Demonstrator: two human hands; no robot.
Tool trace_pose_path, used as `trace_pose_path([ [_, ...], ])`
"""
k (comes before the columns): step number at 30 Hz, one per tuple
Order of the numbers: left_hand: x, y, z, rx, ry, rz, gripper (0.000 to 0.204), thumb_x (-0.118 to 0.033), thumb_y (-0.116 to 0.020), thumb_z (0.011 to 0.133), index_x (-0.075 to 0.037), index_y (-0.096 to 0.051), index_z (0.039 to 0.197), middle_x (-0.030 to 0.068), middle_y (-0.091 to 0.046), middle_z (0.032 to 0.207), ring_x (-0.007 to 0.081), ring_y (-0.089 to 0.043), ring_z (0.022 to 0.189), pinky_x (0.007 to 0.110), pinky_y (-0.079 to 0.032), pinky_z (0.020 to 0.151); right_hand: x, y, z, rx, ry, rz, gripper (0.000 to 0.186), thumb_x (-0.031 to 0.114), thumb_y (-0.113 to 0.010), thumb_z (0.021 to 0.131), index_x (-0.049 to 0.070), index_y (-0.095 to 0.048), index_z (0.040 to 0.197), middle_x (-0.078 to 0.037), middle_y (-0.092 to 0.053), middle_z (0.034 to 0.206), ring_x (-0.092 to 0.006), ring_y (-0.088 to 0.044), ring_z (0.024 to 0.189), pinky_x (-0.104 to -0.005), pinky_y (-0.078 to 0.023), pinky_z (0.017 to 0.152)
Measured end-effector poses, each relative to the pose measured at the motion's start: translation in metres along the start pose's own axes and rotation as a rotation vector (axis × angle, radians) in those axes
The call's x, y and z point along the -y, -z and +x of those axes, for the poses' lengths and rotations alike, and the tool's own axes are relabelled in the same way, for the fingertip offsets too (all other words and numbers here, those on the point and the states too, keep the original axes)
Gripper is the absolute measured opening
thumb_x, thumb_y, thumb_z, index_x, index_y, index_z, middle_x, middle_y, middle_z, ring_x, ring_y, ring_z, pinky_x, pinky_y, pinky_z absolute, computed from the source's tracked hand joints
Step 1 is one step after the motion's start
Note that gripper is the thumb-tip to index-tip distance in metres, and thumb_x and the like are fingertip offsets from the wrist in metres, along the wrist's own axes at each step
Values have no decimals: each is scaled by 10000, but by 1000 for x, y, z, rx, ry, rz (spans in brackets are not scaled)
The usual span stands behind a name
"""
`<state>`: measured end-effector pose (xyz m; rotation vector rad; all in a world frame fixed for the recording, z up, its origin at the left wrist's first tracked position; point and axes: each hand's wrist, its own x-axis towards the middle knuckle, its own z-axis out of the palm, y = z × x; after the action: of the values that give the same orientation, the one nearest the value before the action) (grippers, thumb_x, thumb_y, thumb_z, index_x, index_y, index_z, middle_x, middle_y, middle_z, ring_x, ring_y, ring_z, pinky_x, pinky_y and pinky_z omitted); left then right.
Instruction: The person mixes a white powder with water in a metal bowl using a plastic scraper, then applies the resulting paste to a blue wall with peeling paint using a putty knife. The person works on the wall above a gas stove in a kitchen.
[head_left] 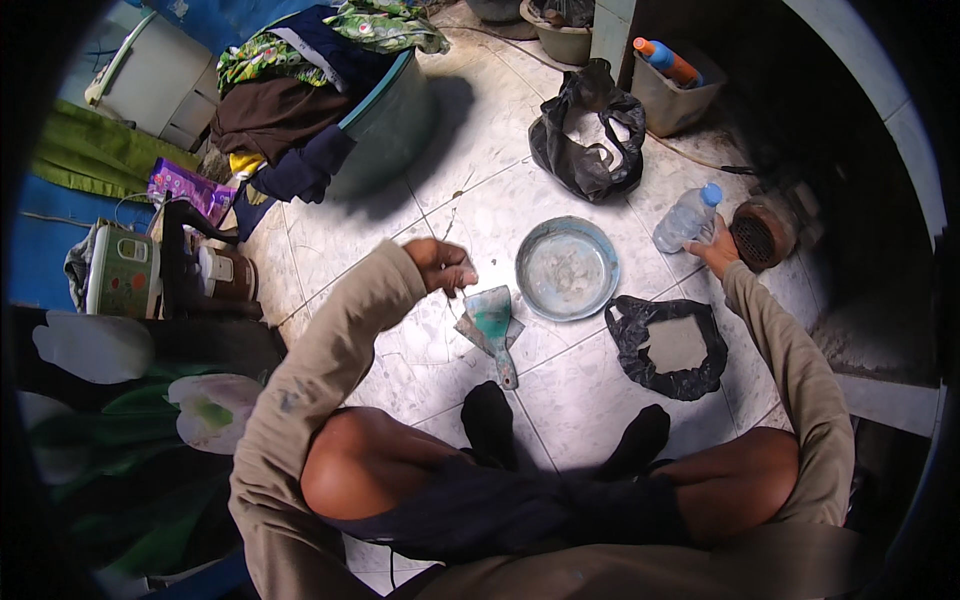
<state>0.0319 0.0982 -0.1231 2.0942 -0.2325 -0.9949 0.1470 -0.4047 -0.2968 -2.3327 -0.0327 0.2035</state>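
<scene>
The right hand (714,245) grips the clear bottle (686,217) low — it could tip toward the metal pan (567,268); the left hand (441,266), fingers pinched shut, hovers above the green scraper (491,318), holding nothing I can make out.

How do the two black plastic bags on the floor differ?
The far bag stands bunched up with its handles raised, near a plastic bin. The near bag lies flat and spread in a ring, with floor showing through its middle, beside the round bowl. Both are black, crumpled and untouched by either hand.
</scene>
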Motion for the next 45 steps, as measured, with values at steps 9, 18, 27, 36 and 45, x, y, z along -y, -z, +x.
trace_pose_path([
  [9, 116, -181, 28, -401, 508, 119, 710, -673, -584, 786, 6, -615, 991, 211, -683, 812, 332, -689, 771, 406, -535, 752, 118, 14, -116, 336, 201, 7, 338, 105, -588, 828, 14, -553, 1152, -86, -602, 972, -178, -576, 910, -325, -479, 827],
  [18, 136, -242, 45, -580, 532, -51, 602, -506, -659, 777, 39, -555, 1010, 271, -660, 902, 420, -648, 883, 462, -517, 782, 119, -130, -209, 758, 296, 258, 305, 241, -625, 891, 56, -579, 1130, -147, -647, 1028, -248, -646, 921, -360, -504, 820],
  [27, 86, -270, 19, -619, 84, -202, 472, -378, -762, 763, -43, -453, 886, 146, -600, 617, 308, -636, 559, 397, -501, 526, 135, -181, -231, 799, 8, 789, 489, 238, -530, 964, -21, -414, 1364, -120, -570, 1206, -186, -542, 1098, -319, -449, 930],
  [36, 49, -232, 31, -137, -513, -66, 296, -273, -540, 959, -38, -573, 1138, 151, -627, 1087, 290, -635, 975, 345, -503, 842, 105, -71, -229, 327, 24, 442, 366, 241, -544, 950, 28, -531, 1248, -70, -647, 963, -101, -589, 831, -282, -488, 727],
  [45, -68, -96, 20, 1, -490, 547, 219, -233, -530, 957, -50, -610, 1047, 132, -632, 1064, 291, -644, 941, 373, -525, 835, -25, 11, -253, -470, -54, 177, 361, 158, -725, 816, -17, -575, 1094, -134, -646, 992, -181, -589, 892, -320, -461, 817],
])
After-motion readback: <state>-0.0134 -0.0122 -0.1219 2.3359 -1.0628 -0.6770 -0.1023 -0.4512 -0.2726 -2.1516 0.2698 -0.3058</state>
